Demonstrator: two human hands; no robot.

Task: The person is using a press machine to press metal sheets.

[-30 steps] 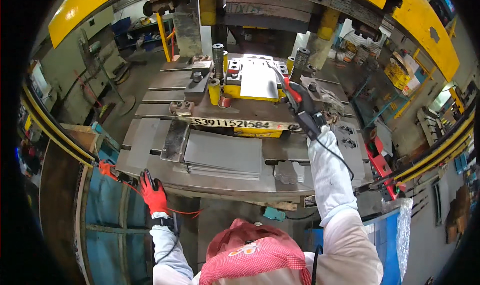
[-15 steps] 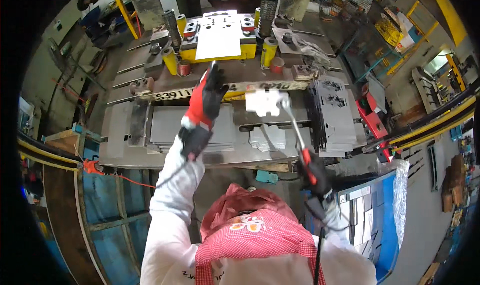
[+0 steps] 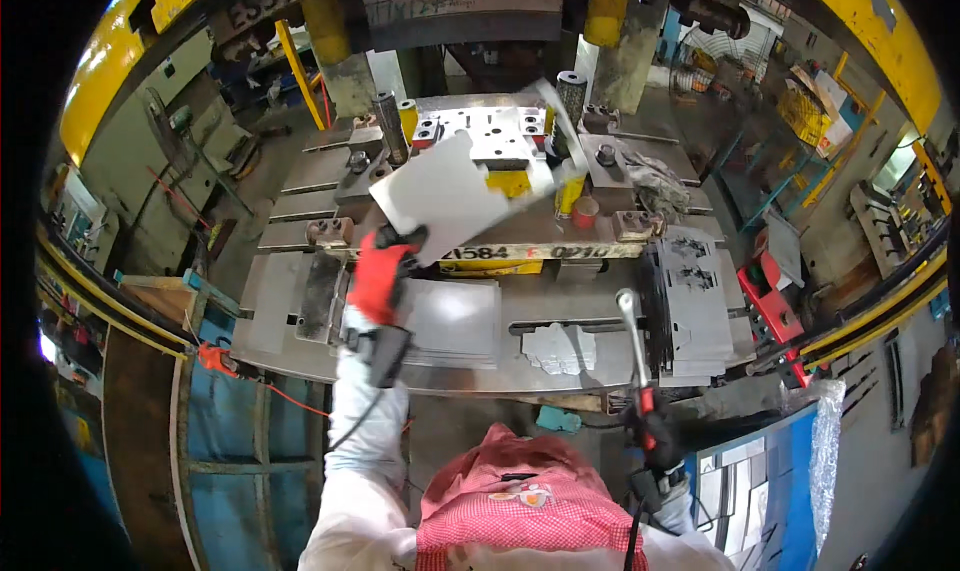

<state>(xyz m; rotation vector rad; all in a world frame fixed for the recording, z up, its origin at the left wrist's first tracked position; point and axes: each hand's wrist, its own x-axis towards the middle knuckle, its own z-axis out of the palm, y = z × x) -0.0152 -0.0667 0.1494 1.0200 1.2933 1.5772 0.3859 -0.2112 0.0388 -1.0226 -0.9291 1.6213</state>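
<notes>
My left hand (image 3: 383,276), in a red and black glove, grips the near edge of a flat grey metal sheet (image 3: 445,196). This sheet is raised and tilted in front of the die (image 3: 497,136), and its far right part, a narrow frame round an opening, is blurred. My right hand (image 3: 652,443), also gloved, is closed round the red and black handle of a long metal rod tool (image 3: 637,346) with a round head. The tool's head has nothing on it. Left of it, small notched metal pieces (image 3: 560,351) lie on the press table.
A pile of plain metal sheets (image 3: 455,321) lies right of my left forearm. Cut sheets (image 3: 695,316) are stacked at the table's right. Guide posts (image 3: 570,106) stand beside the die, with the yellow press frame (image 3: 870,21) overhead. A blue bin (image 3: 795,461) stands at lower right.
My left hand, previously bare of any sheet near the die, now grips the metal sheet. The tool's head has moved down and away from the notched piece it carried. My view has tilted up.
</notes>
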